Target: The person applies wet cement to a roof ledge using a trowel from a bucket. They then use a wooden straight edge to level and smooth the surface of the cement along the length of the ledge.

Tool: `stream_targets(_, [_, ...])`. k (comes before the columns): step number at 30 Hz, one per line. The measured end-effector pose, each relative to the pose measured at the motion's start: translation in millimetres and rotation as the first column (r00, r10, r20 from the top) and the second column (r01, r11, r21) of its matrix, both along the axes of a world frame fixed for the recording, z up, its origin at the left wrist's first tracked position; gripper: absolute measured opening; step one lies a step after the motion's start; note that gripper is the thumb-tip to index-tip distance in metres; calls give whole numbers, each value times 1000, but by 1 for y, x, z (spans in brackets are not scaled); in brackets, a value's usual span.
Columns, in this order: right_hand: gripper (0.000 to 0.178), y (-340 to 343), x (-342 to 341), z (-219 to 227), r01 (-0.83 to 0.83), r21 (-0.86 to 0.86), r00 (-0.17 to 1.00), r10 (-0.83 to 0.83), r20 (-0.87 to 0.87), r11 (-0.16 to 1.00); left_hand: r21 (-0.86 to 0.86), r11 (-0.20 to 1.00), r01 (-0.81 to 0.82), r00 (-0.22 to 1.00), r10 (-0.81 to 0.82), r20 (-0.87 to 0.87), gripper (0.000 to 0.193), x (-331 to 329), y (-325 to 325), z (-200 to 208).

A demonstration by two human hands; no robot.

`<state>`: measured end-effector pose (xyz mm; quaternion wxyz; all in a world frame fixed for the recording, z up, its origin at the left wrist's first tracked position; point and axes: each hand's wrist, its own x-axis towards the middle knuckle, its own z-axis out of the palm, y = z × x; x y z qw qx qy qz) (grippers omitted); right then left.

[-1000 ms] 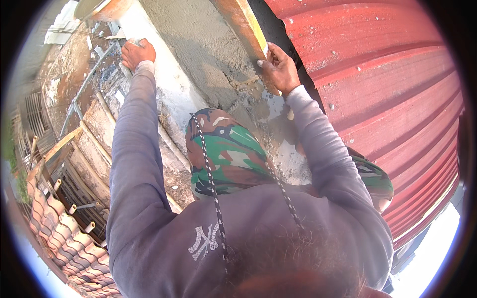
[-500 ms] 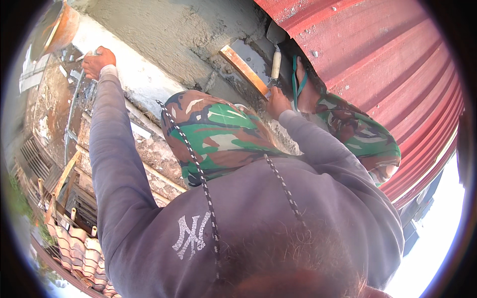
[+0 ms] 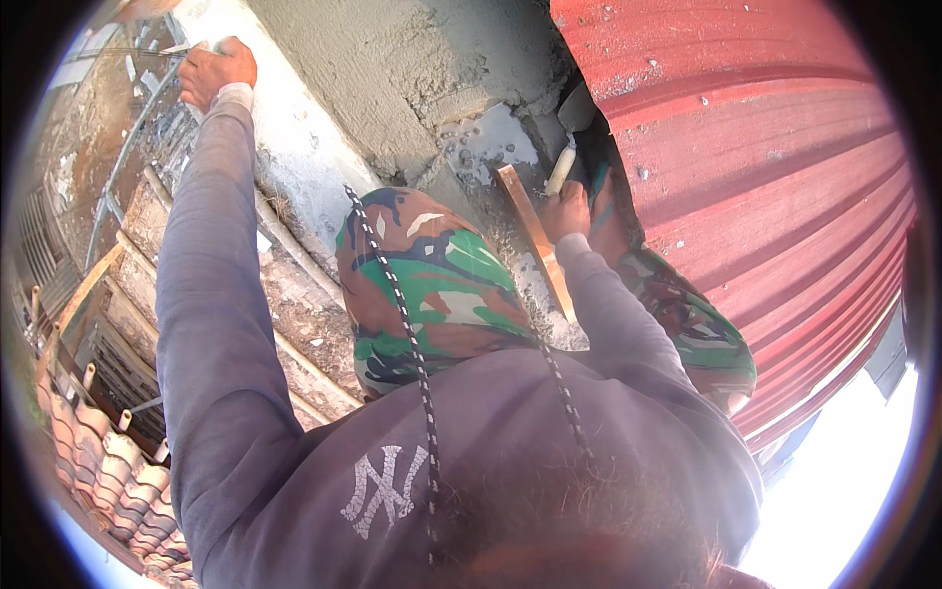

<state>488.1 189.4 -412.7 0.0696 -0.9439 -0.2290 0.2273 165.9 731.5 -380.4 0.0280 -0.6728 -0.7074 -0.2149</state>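
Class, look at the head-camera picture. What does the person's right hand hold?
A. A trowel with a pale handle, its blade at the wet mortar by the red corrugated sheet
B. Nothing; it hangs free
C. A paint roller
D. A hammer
A. The right hand grips the pale handle of a trowel whose blade reaches the grey mortar beside the red corrugated sheet; the left hand grips the wall's edge.

Head-worn fisheye camera looks steeply down over the person's own chest and knees. Left hand (image 3: 218,71) sits far upper left, right hand (image 3: 567,210) closer, near centre.
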Motion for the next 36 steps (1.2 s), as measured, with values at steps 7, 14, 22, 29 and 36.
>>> stream_targets(7, [59, 71, 65, -55, 185, -278, 982, -168, 82, 943, 34, 999, -1, 1000, 0, 24, 66, 1, 4, -13])
stream_targets(14, [56, 11, 28, -55, 482, 53, 875, -477, -80, 875, 146, 989, -12, 1000, 11, 5, 43, 18, -18, 16])
stream_targets(22, [42, 51, -7, -40, 159, -39, 987, -159, -18, 987, 26, 999, -41, 999, 40, 32, 61, 6, -13, 6])
stream_targets(29, [24, 99, -1, -48, 404, 311, 844, -220, -490, 860, 39, 998, -41, 998, 39, 39, 58, 12, -17, 14])
stream_targets(36, [10, 115, -9, -1, 409, 314, 702, -76, -708, 857, 11, 1000, -24, 995, 23, 99, 54, 14, -20, 27])
